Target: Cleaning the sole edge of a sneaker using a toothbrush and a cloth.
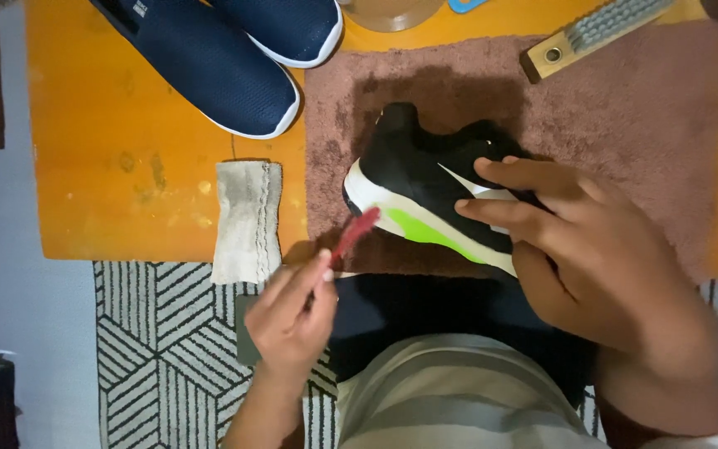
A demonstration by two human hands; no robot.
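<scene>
Hands at work on a black sneaker [434,179], seen from above. The shoe lies on its side on a dull pink towel [650,116] at the centre of view, its white sole with a bright green patch turned toward the person, heel at about ten o'clock. The right hand [592,249], entering from four o'clock, is spread over the upper with fingers pressed flat against it; this grip appears to pin the shoe so that the sole edge stays exposed and steady. The left hand [292,320], coming up from seven o'clock, pinches the handle of a small red brush [356,231] between thumb and fingertips, the bristle end touching or just short of the white sole near the heel; the light pinch seems suited to short, controlled strokes. A folded grey cloth [247,218] rests at nine o'clock of the shoe, half on the orange board [118,150] and half over a black-and-white patterned mat [159,349], within easy reach of the left hand. A pair of navy slip-on shoes [226,54] sits at eleven o'clock, well apart. A wooden scrubbing brush [596,33] lies at one o'clock on the towel's far edge. The towel likely serves to catch dirt and moisture beneath the shoe.
</scene>
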